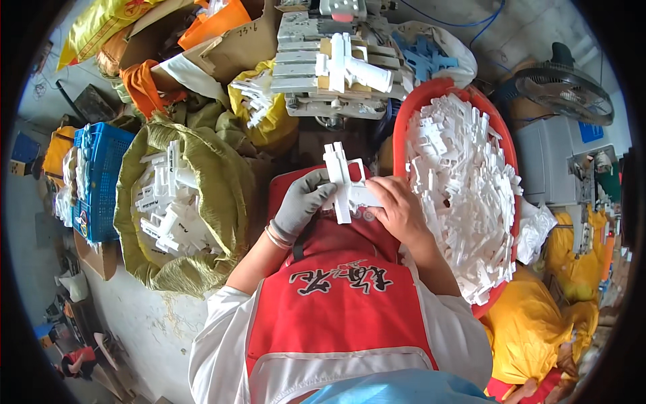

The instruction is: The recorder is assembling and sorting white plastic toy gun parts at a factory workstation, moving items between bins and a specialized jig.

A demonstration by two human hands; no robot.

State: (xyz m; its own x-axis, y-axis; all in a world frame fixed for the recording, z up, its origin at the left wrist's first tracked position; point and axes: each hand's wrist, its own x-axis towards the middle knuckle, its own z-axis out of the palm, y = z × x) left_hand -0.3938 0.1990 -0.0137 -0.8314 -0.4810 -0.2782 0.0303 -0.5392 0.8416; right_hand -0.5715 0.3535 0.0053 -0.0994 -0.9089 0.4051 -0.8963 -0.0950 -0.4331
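Over my lap I hold a white plastic toy pistol [344, 182] between both hands. My left hand [303, 204], in a grey glove, pinches its left side. My bare right hand [398, 207] closes around the grip end, covering part of it. Straight ahead, another white toy pistol [350, 64] lies on the metal slats of a machine [296, 77], apart from my hands. Close to my right hand stands a red tub [402, 128] heaped with white plastic parts [457, 195]. To the left, an olive woven sack [229, 195] holds several white toy pistols [176, 219], some with dark markings.
A yellow bag [276, 128] of white pieces sits left of the machine. Behind the sack are a blue crate [104, 178] and a cardboard box [235, 50]. A black fan [565, 87] stands far right, with yellow sacks [531, 330] nearer. Light-blue pieces [427, 59] lie behind the tub.
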